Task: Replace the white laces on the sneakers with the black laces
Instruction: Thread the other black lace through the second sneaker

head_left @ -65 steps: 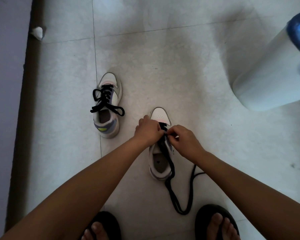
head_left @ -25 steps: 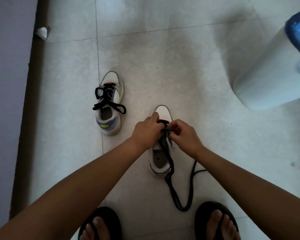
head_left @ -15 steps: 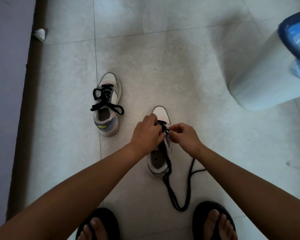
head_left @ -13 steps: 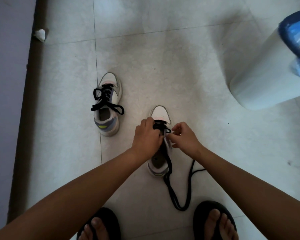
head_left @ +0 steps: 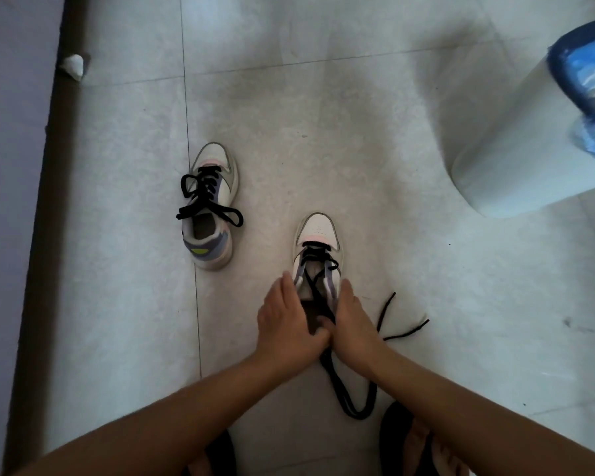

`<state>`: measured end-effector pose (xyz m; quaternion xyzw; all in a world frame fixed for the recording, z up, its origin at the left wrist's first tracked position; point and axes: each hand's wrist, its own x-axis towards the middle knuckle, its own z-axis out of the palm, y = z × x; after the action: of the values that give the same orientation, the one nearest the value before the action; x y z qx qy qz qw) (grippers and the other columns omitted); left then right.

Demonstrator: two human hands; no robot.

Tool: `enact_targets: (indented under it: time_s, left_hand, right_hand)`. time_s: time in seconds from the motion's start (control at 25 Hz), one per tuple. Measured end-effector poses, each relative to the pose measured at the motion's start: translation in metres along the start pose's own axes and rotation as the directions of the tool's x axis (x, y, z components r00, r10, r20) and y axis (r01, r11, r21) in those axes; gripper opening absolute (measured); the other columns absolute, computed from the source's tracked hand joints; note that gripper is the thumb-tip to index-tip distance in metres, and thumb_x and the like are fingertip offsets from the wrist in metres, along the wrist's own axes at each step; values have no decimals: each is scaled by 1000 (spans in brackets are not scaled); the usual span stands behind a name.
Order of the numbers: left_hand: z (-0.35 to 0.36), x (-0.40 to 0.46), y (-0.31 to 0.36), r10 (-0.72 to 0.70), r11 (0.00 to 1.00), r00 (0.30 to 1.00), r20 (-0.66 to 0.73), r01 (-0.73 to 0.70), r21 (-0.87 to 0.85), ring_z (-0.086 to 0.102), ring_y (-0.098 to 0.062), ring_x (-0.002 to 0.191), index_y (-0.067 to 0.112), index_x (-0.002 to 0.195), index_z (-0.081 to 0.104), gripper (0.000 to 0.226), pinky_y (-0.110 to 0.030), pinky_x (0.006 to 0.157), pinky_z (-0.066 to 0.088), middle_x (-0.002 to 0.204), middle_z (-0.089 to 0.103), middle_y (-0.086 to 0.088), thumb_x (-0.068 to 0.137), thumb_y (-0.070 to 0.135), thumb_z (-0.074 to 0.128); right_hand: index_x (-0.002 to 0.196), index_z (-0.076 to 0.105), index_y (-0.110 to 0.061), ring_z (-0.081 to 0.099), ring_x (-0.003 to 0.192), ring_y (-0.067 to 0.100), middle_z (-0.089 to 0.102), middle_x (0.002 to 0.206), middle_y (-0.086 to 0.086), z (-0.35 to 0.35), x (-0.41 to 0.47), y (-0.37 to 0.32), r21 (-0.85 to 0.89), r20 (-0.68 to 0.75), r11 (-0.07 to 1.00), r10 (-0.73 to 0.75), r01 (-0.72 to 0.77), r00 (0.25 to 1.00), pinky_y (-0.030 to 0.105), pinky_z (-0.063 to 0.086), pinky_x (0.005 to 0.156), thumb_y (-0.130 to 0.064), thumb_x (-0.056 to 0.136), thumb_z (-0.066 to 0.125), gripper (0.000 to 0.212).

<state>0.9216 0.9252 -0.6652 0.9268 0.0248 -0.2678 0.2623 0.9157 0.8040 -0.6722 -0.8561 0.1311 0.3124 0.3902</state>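
We see two white low-top sneakers with grey-purple side panels and pink toe trim, both upright with toes pointing away from us. The left sneaker (head_left: 211, 207) carries a black flat lace (head_left: 205, 197) threaded through and tied in a loose bow over its opening. The right sneaker (head_left: 318, 250), nearer us and to the right of the left sneaker, has a second black lace (head_left: 349, 389) crossed only through its front eyelets; the rest trails off its heel in a long loop.

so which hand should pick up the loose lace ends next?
Probably right. The black lace trails off the near sneaker to the right, its free ends lying on the floor just beyond the right hand. The left hand would have to cross over.
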Motion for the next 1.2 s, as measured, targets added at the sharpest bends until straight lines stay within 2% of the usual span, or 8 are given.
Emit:
enact_targets:
  time_s: [0.12, 0.24, 0.52, 0.68, 0.76, 0.88, 1.08, 1.2]
  left_hand:
    - [22, -10, 5, -11, 997, 1000, 10, 11, 73, 2, -22, 145, 8, 147, -17, 108, -42, 116, 11, 156, -3, -8, 82, 58, 53]
    - [31, 0, 17, -39, 999, 998, -57, 39, 0, 6, -23, 144, 8, 147, -15, 114, -47, 115, 15, 156, 1, -8, 75, 64, 52]
    - [35, 19, 14, 11, 999, 987, -158, -17, -41, 16, -21, 142, 13, 150, 1, 84, -36, 95, 44, 157, 8, -3, 89, 38, 52]
    - [32, 20, 15, 35, 999, 992, -117, -34, 6, 20, -18, 140, 12, 150, 7, 97, -31, 98, 42, 155, 13, -4, 82, 60, 57]
    - [28, 25, 15, 16, 999, 994, -112, -12, 37, 32, -21, 132, 13, 148, 12, 91, -32, 91, 46, 150, 19, -4, 83, 57, 58]
    - [25, 28, 18, -36, 999, 989, -144, 40, 26, 45, -20, 119, 13, 141, 22, 82, -33, 82, 48, 140, 28, -3, 82, 51, 63]
    - [24, 29, 19, -51, 994, 994, -96, 41, -105, 39, -22, 124, 16, 147, 10, 82, -36, 91, 45, 141, 25, -6, 88, 38, 62]
    - [11, 18, 5, 49, 969, 987, -153, -84, -232, 37, -24, 121, 13, 145, 23, 86, -36, 96, 39, 137, 31, -10, 78, 35, 72]
  right_hand:
    - [115, 43, -3, 57, 93, 26, 58, 111, 17, -11, -2, -4, -261, 24, 964, 63, -54, 998, 25, 32, 65, -16, 95, 47, 24]
    - [110, 49, -4, 60, 100, 29, 60, 111, 13, -28, -7, -11, -616, -27, 787, 20, -32, 999, 29, 34, 68, -9, 96, 41, 17]
    - [113, 49, -10, 64, 90, 22, 62, 107, 5, -33, -41, -34, -691, -77, 705, -287, 156, 955, 28, 32, 61, -30, 103, 30, 29]
    - [72, 70, -4, 56, 38, 7, 62, 49, 2, -27, -70, -40, -712, -38, 652, -408, 262, 912, 21, 30, 35, -32, 56, 90, 37]
    - [78, 68, -10, 57, 46, 7, 66, 60, 3, -25, -80, -46, -591, -1, 761, -333, 268, 943, 19, 24, 40, -30, 71, 81, 24]
    - [94, 48, -20, 47, 71, 8, 63, 96, 6, -11, -75, -39, -243, -24, 954, -190, 178, 982, 22, 29, 57, -32, 102, 33, 21]
    - [89, 51, -19, 45, 53, 1, 48, 61, -9, -16, -63, -25, 62, -44, 992, -108, 111, 993, 22, 33, 53, -34, 100, 36, 24]
    - [90, 54, -32, 47, 48, 2, 55, 54, -5, -21, -62, -20, 309, -33, 948, -66, 73, 997, 27, 40, 53, -32, 99, 40, 16]
